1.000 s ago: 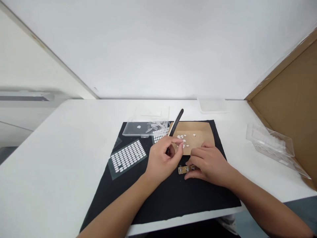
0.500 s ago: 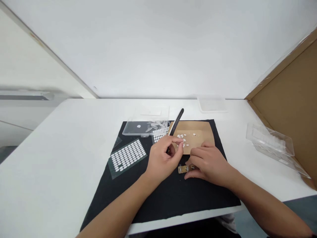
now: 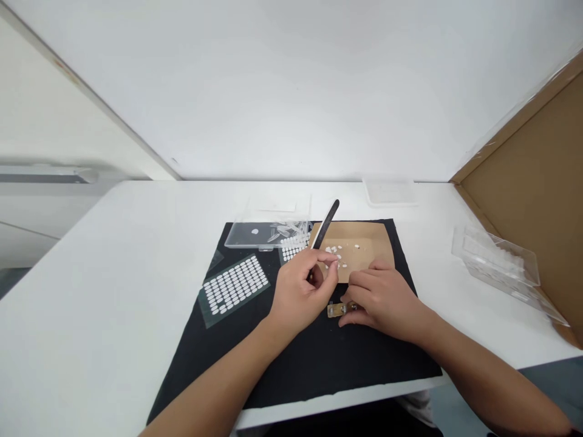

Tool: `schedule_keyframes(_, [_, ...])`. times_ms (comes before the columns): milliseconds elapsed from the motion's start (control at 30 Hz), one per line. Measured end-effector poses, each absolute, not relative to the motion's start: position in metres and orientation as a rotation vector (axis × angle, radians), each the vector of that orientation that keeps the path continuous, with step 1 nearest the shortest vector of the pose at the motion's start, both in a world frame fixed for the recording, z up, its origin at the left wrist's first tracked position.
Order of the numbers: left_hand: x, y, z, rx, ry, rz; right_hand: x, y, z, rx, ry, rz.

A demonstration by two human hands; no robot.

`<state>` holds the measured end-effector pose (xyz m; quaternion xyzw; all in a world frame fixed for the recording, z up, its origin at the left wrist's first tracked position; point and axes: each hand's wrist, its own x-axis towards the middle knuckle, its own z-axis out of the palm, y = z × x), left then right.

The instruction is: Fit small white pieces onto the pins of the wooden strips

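My left hand (image 3: 298, 291) is closed around a slim nail file (image 3: 326, 224), dark on one face and pale on its edge, which points up and away. Its thumb and index fingertip meet over the brown card; whether a tiny piece sits between them I cannot make out. My right hand (image 3: 385, 298) has its thumb and fingers closed on a small wooden strip (image 3: 334, 311) with shiny metal bits, low over the black cloth. Several small white pieces (image 3: 334, 249) lie scattered on the brown card (image 3: 378, 237) just beyond both hands.
A sheet of white oval stickers (image 3: 237, 284) lies left on the black cloth (image 3: 346, 370), with another sheet (image 3: 291, 247) partly under an open clear case (image 3: 246, 238) holding clear nail tips (image 3: 289, 229). Clear boxes (image 3: 496, 258) stand right, beside a cardboard box (image 3: 532, 176). A clear lid (image 3: 390, 193) lies behind.
Almost nothing differs. Both hands keep their holds, and the whole view has shifted very slightly.
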<state>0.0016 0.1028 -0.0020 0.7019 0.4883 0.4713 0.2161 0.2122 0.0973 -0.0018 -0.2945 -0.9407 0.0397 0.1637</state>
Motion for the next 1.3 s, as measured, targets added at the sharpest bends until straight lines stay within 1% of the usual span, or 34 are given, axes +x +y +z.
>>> schedule_keyframes(333, [0.002, 0.102, -0.001, 1.926, 1.362, 1.294, 0.215, 0.097, 0.0, -0.87, -2.63, 0.234])
schedule_keyframes(533, [0.001, 0.102, -0.003, 1.933, 1.352, 1.302, 0.215, 0.096, 0.013, -0.854, -2.506, 0.658])
schedule_keyframes(900, [0.001, 0.101, -0.002, 1.913, 1.36, 1.296, 0.215, 0.095, 0.011, -0.965, -2.537, 0.712])
schedule_keyframes(1100, [0.002, 0.102, -0.001, 1.921, 1.368, 1.292, 0.218, 0.101, 0.018, -0.935, -2.498, 0.641])
schedule_keyframes(1167, [0.001, 0.102, 0.001, 1.909, 1.381, 1.285, 0.225, 0.105, 0.022, -1.01, -2.457, 0.54])
schedule_keyframes(1300, [0.0, 0.102, 0.003, 1.863, 1.385, 1.26, 0.249, 0.117, 0.029, -1.24, -2.401, 0.219])
